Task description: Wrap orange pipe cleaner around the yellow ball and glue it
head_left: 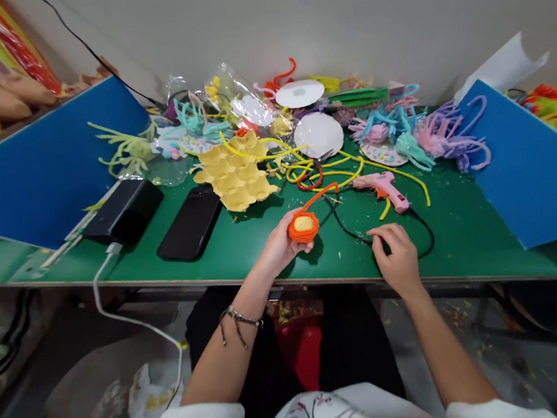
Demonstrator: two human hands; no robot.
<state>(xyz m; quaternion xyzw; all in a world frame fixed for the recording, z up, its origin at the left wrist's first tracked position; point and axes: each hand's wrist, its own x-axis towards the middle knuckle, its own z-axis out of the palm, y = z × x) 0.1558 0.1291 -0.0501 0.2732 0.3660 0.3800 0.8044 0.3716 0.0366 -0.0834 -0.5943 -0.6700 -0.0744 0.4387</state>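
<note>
My left hand point(278, 244) is closed around a small yellow cup wrapped in an orange pipe cleaner point(303, 227), held just above the green table point(243, 253). An orange pipe cleaner tail point(320, 195) runs up from the cup. My right hand point(397, 254) rests on the table near the front edge with fingers curled, touching the black cord point(349, 230) of the pink glue gun point(385, 189), which lies a little beyond it.
A yellow egg carton piece point(234, 174), a black phone point(190, 223) and a black power bank point(124, 212) lie to the left. Yellow pipe cleaners point(334, 170), white discs point(318, 134) and pastel pipe-cleaner crafts point(415, 133) crowd the back. Blue dividers point(37, 169) stand on both sides.
</note>
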